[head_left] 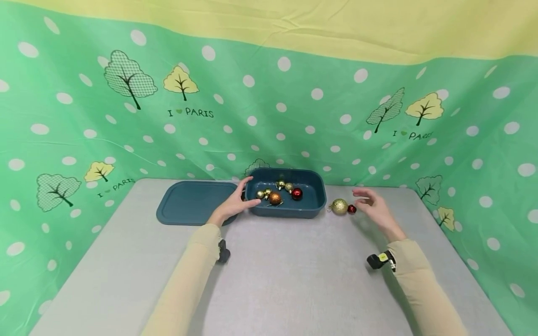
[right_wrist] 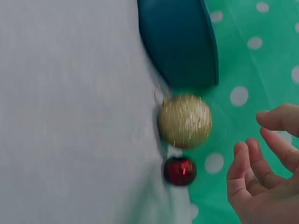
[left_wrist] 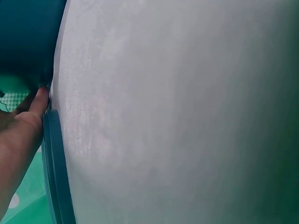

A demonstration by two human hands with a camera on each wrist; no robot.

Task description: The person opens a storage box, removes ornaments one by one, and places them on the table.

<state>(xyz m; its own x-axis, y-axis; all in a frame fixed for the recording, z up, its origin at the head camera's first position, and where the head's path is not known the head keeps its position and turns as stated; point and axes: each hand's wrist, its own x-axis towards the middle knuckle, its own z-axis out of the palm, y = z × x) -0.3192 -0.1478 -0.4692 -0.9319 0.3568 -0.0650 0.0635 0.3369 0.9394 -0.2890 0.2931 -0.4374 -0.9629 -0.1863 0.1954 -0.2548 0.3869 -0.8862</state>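
Note:
A blue rectangular container (head_left: 287, 213) holds several small Christmas baubles, among them an orange bauble (head_left: 275, 198), a red bauble (head_left: 296, 193) and small gold ones (head_left: 260, 194). My left hand (head_left: 232, 205) is at the container's left end, thumb and fingers spread about its corner. To the right of the container lie a large glittery gold bauble (head_left: 339, 206) and a small dark red bauble (head_left: 352, 209), side by side on the table. My right hand (head_left: 374, 210) hovers just right of the red one, fingers loosely bent and holding nothing; the right wrist view shows this hand (right_wrist: 266, 175) apart from both baubles.
A flat blue lid (head_left: 189, 203) lies on the grey table (head_left: 290, 270), left of the container and partly behind my left hand. Behind the table hangs a green curtain with white dots (head_left: 269, 116). Each wrist wears a small black camera (head_left: 376, 261).

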